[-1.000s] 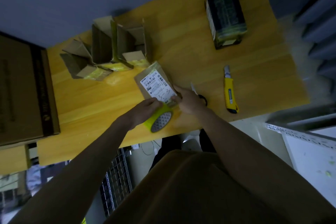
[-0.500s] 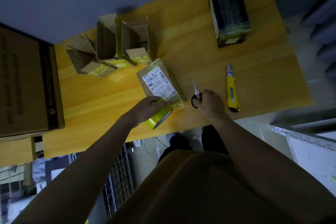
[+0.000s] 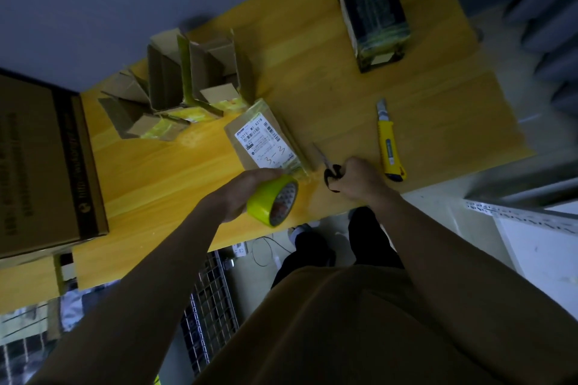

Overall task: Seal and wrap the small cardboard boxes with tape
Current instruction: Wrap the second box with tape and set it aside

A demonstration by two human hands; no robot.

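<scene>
One small box [image 3: 267,141] lies flat near the front edge of the table [image 3: 312,97], label up, and we judge it light, stiff at its edges and slick where tape already covers it; it is best held by its long sides, clear of the taped end. Our left hand [image 3: 240,194] grips the tape roll [image 3: 273,200] just in front of the box, a strip apparently running from roll to box. Our right hand [image 3: 356,180] curls round the handles of the scissors [image 3: 328,166], whose blades point toward the box. We note a utility knife [image 3: 387,141] just right of that hand, opened boxes [image 3: 184,87] crowding the box's far end, a wrapped box [image 3: 370,6] well apart, and a large carton [image 3: 40,162] at the left.
</scene>
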